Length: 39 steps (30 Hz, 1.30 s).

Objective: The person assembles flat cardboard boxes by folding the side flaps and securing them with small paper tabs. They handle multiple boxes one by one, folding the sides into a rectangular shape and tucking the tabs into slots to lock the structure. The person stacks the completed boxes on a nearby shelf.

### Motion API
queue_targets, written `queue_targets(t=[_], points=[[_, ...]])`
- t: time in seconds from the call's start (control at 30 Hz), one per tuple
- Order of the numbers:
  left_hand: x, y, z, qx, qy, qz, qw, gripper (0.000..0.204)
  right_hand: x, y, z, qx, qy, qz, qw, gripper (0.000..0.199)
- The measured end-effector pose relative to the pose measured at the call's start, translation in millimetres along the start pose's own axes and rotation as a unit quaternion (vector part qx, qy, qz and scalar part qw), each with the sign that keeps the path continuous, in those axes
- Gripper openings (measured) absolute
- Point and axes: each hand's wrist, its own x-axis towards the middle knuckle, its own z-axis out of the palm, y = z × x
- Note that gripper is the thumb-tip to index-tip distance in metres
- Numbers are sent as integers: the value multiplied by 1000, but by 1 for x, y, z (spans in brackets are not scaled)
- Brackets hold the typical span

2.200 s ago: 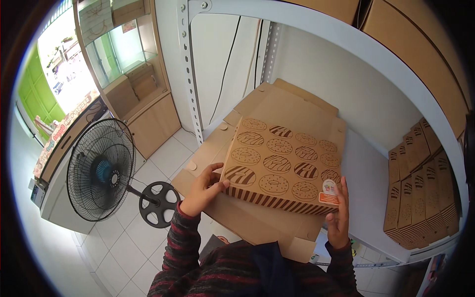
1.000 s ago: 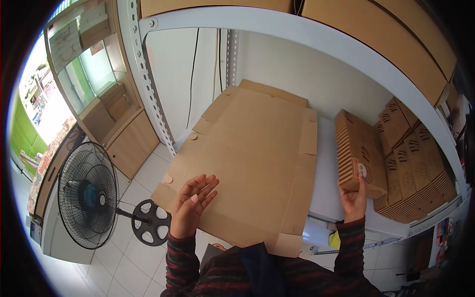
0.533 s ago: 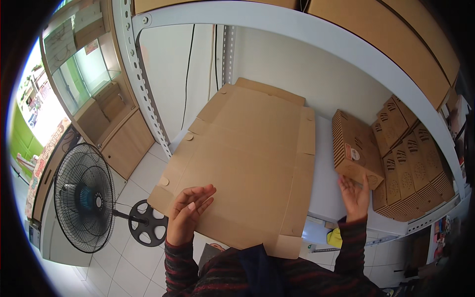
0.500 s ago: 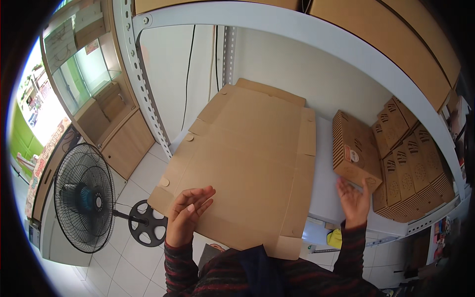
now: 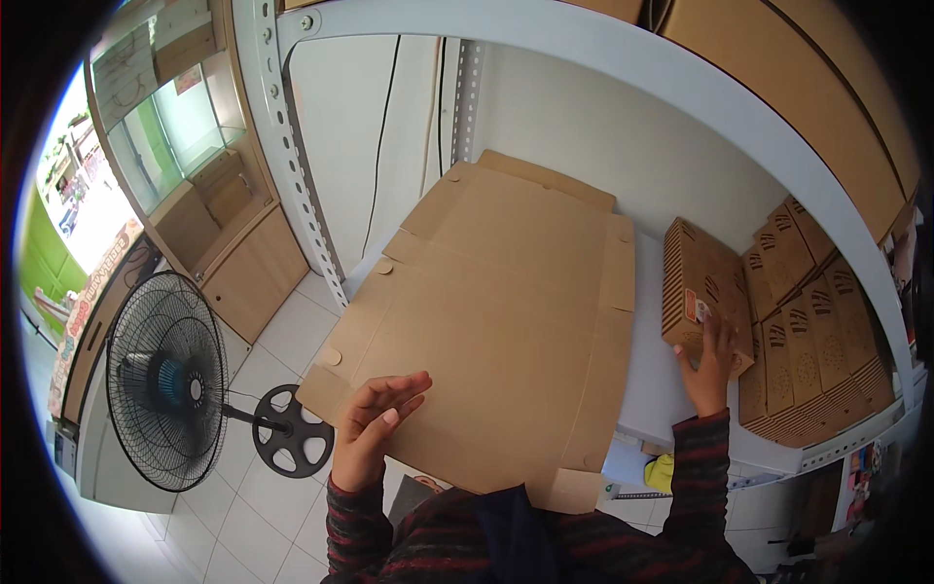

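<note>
A patterned brown cardboard box (image 5: pixel 702 289) stands on its side on the white shelf (image 5: pixel 650 389), leaning against a row of several like boxes (image 5: pixel 806 341). My right hand (image 5: pixel 708 362) presses flat on its near face, fingers spread. A large flat unfolded cardboard sheet (image 5: pixel 491 311) lies across the shelf and juts over its front edge. My left hand (image 5: pixel 375 423) hovers over the sheet's near left corner with fingers loosely curled, holding nothing.
A black standing fan (image 5: pixel 170 380) stands on the tiled floor at lower left. A perforated metal shelf upright (image 5: pixel 292 165) rises left of the sheet. A wooden and glass cabinet (image 5: pixel 209 214) stands behind it. An upper shelf beam (image 5: pixel 700 92) crosses overhead.
The patterned box, held in both hands over the flat sheet earlier, now stands on the shelf against the row at right. My left hand let go; my right hand stays on it.
</note>
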Motion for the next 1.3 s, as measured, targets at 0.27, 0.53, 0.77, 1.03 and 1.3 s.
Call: queue_targets(t=[0.27, 0.53, 0.77, 1.03, 1.3], points=[[-3, 7, 0, 50, 33, 21, 998, 37, 14, -14, -7, -48, 11, 34, 998, 71], [6, 8, -25, 402, 156, 176, 885, 30, -3, -135, -85, 308, -280, -371, 830, 65], [-3, -5, -63, 662, 307, 189, 657, 45, -45, -200, -74, 258, -261, -639, 676, 64], [-25, 4, -56, 641, 303, 163, 687, 44, -69, -215, -49, 224, -225, -685, 655, 61], [-19, 9, -54, 625, 304, 175, 698, 41, -72, -202, -64, 241, -222, -642, 694, 50]])
